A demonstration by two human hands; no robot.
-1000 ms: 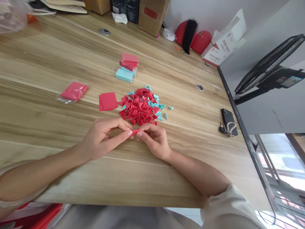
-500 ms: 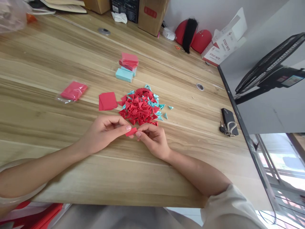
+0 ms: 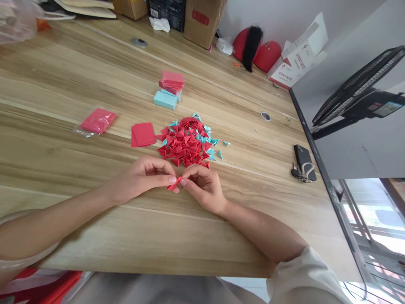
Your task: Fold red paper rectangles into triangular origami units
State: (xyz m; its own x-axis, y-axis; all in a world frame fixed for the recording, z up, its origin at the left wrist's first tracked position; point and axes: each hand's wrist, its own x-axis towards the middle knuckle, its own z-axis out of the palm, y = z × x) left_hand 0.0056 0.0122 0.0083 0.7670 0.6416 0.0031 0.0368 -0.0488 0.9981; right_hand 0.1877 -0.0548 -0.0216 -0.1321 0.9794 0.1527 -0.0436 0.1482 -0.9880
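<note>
A small folded strip of red paper point(image 3: 174, 184) is pinched between my two hands, just above the near part of the table. My left hand point(image 3: 144, 179) grips its left end with thumb and fingers. At the other end, the thumb and forefinger of my right hand point(image 3: 204, 188) hold it. Beyond my fingertips lies a heap of folded red paper triangles point(image 3: 185, 145), with light blue triangles point(image 3: 212, 153) around and among them. A ring of joined red pieces point(image 3: 191, 123) sits at the back of the heap. Flat red paper sheets point(image 3: 144, 134) lie left of it.
A plastic-wrapped red paper pack point(image 3: 98, 120) lies to the left. Stacked red packs point(image 3: 172, 80) and blue packs point(image 3: 165, 99) stand behind the heap. A black case with keys point(image 3: 305, 163) is at right, near a fan point(image 3: 360, 84). Cardboard boxes point(image 3: 204, 23) line the back.
The red paper strip has tilted, its left end lower, and looks narrower. My left hand has shifted slightly down and right; my right hand has hardly moved.
</note>
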